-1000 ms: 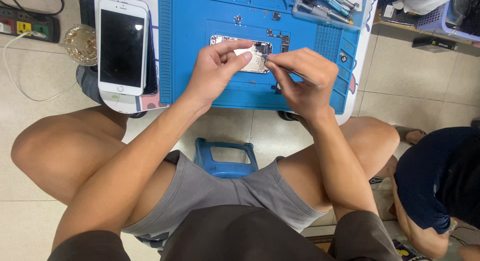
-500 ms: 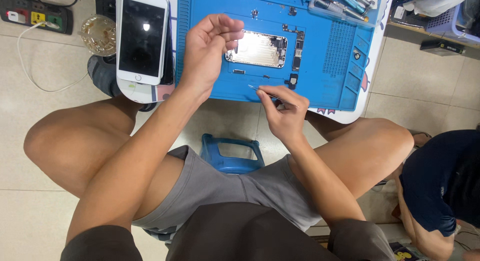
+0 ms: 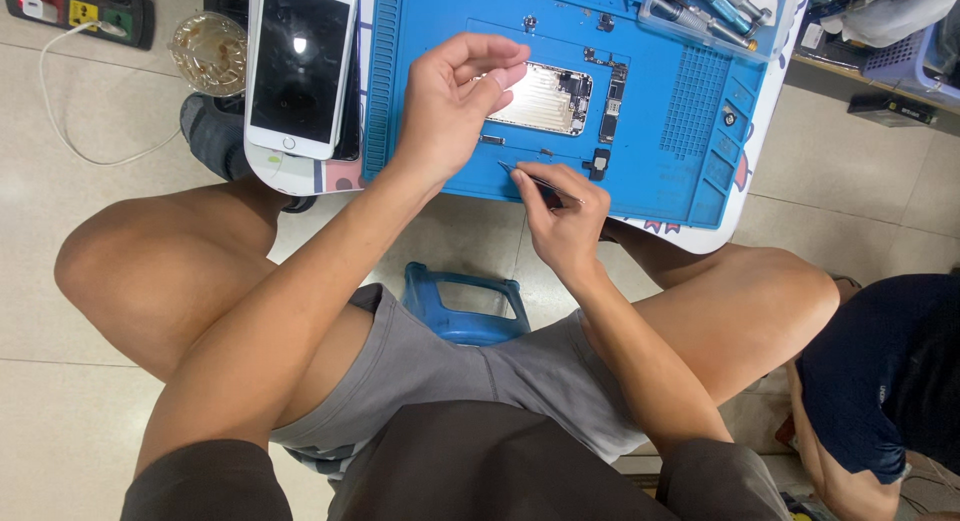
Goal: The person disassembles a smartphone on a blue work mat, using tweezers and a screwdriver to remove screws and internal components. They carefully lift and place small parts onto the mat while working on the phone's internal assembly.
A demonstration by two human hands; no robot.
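1. Tweezers are pinched in our right hand, thumb and fingers closed tight on them, tip pointing left and resting down near the front edge of the blue work mat. Can't tell if the tip has hold of anything, too small to see.

2. Our left hand hangs over the mat with the fingers curled loosely and the thumb close to the index fingertip, right at the left end of the opened phone shell. Whether anything sits between those fingertips we can't tell.

3. That shell lies flat in the middle of the mat, silvery inside facing up. Just beside its right end sits a narrow dark circuit board, and a small dark part lies a bit nearer to us, close to the tweezers hand.

4. A white phone with a dark screen lies face up left of the mat, on the small white table that the mat covers.

5. A clear tray of screwdrivers sits at the mat's far right corner.

6. On the tiled floor to the far left we've got a power strip and a round glass dish.

7. We're sitting on a blue stool, knees spread either side of the table.

8. Another person's dark sleeve shows at the right edge, well apart from our hands.
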